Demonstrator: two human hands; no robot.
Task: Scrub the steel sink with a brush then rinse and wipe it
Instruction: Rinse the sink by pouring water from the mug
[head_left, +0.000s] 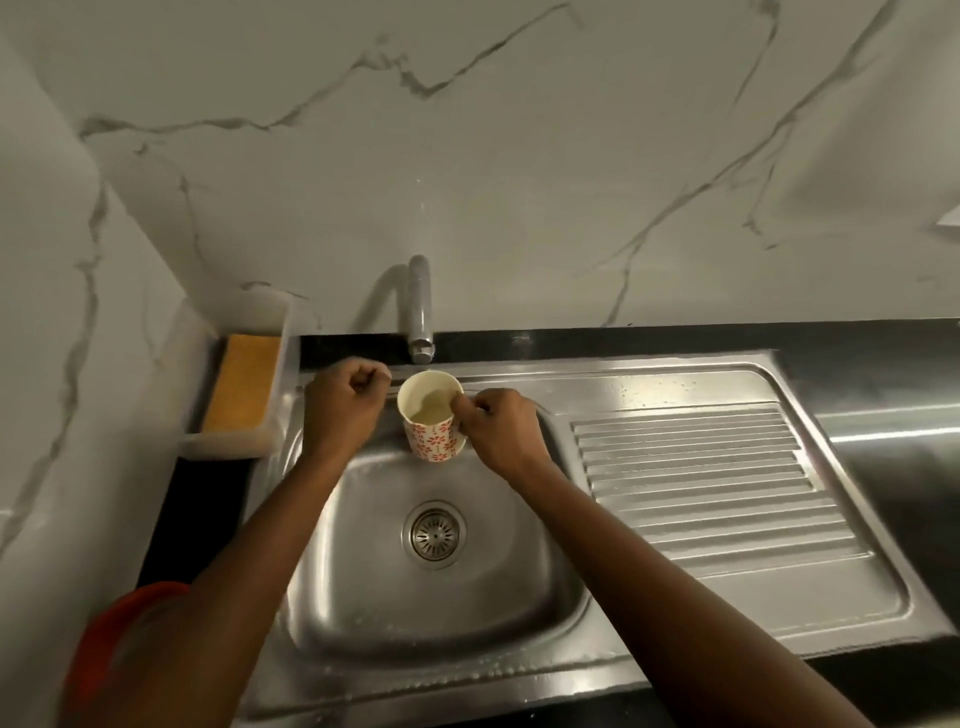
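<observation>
The steel sink fills the lower middle, its round drain strainer near the centre of the basin. My right hand grips a white cup with a red flower pattern and holds it upright under the grey tap spout. The cup holds some cloudy water. My left hand sits curled in a fist at the sink's back rim, left of the tap; what it grips, if anything, is hidden. No brush is in view.
A ribbed steel draining board lies right of the basin. A clear plastic tray with a yellow sponge stands on the left corner by the marble wall. A red object shows at the lower left edge.
</observation>
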